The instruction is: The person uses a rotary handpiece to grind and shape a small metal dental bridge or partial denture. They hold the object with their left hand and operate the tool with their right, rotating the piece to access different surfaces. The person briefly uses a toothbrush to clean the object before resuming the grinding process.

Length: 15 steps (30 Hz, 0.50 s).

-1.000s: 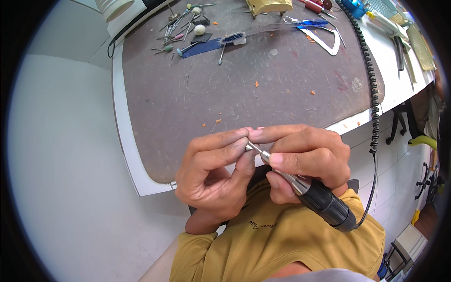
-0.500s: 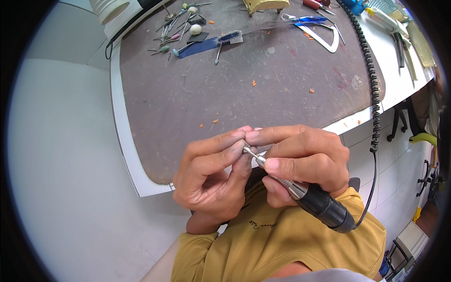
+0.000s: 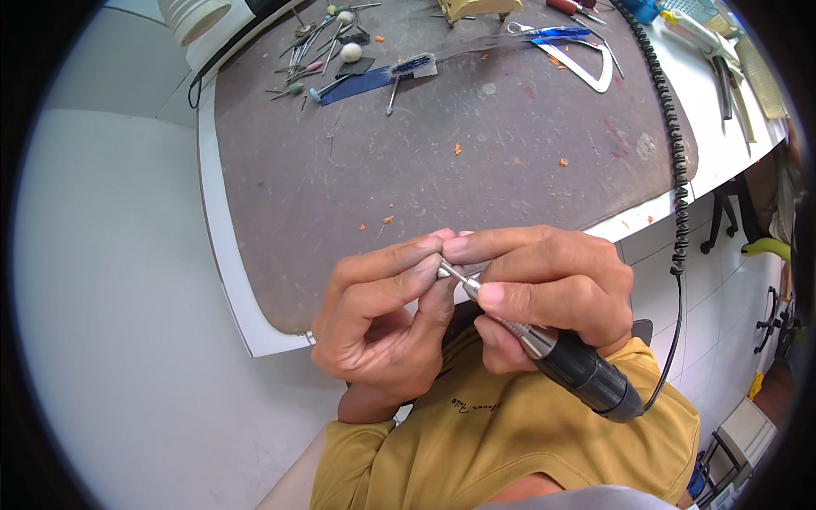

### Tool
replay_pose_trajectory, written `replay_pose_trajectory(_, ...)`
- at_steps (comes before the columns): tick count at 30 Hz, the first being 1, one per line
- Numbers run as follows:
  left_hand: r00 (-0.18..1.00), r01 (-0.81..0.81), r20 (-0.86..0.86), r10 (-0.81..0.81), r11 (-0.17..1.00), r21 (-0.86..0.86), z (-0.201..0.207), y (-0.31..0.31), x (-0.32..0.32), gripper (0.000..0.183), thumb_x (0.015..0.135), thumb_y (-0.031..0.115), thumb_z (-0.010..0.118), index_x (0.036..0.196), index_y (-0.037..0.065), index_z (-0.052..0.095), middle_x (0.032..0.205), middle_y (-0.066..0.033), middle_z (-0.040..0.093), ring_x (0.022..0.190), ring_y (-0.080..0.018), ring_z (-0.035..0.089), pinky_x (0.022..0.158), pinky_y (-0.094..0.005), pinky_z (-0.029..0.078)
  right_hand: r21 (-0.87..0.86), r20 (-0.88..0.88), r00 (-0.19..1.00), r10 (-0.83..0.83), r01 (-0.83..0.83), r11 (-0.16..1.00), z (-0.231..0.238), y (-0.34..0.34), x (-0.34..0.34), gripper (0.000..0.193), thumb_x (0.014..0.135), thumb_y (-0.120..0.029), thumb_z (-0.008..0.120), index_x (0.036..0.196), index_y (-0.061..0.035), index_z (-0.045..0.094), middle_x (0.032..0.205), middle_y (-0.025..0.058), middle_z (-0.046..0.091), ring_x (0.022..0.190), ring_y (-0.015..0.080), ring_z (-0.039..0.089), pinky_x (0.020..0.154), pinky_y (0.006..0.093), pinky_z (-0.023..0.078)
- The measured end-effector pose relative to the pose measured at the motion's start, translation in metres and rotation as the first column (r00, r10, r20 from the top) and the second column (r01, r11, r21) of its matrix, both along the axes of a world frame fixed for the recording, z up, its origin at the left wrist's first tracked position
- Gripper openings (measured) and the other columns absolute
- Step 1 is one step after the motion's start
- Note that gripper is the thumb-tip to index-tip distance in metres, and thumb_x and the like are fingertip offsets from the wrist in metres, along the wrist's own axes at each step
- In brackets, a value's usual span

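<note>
Beyond the handpiece [image 3: 568, 359], probably grinding bits [image 3: 351, 53]

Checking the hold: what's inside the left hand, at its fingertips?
A small shiny bit shows where the thin shaft of the black handpiece ends. The left hand covers the rest; whether that bit is a held piece or the shaft's tip can't be told.
</note>
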<state>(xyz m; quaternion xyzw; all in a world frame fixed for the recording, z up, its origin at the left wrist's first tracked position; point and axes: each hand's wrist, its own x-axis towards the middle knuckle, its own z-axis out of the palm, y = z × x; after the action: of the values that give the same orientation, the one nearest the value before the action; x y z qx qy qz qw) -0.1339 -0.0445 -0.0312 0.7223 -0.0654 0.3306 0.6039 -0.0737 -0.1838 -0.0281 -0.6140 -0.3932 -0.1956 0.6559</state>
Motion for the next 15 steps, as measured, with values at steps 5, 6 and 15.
replay_pose_trajectory(5,0.999,-0.032,-0.021,0.033,0.999,0.041,0.0017,-0.0019,0.0003,0.011,0.083,-0.007,0.068,0.091,-0.002,0.062,0.100,-0.0192,0.064,0.093,-0.0283,0.070,0.078,-0.0321,0.061,0.016,-0.005,1.000,0.002,-0.002,1.000,-0.0001,0.0013,-0.0005,0.019,0.071,0.001,0.077,0.086,0.0000,0.064,0.074,0.0100,0.065,0.081,0.0305,0.073,0.066,0.0339,0.063)
replay_pose_trajectory(6,1.000,-0.021,-0.012,0.021,0.999,0.031,0.0006,-0.0005,-0.0001,0.014,0.081,-0.010,0.069,0.092,-0.003,0.063,0.100,-0.0201,0.064,0.093,-0.0295,0.070,0.080,-0.0339,0.061,0.013,0.004,1.000,-0.002,0.002,1.000,-0.0011,0.0010,0.0005,0.019,0.071,0.001,0.077,0.086,-0.0001,0.064,0.074,0.0098,0.065,0.081,0.0305,0.073,0.066,0.0339,0.063)
replay_pose_trajectory(15,1.000,-0.007,-0.012,0.007,1.000,0.009,0.0021,-0.0003,0.0001,0.017,0.079,-0.013,0.069,0.093,-0.004,0.064,0.101,-0.0204,0.064,0.093,-0.0300,0.070,0.081,-0.0348,0.061,0.002,0.009,1.000,-0.006,0.006,1.000,0.0011,0.0007,0.0001,0.018,0.073,-0.001,0.077,0.086,0.0000,0.064,0.074,0.0099,0.065,0.081,0.0307,0.073,0.066,0.0340,0.063)
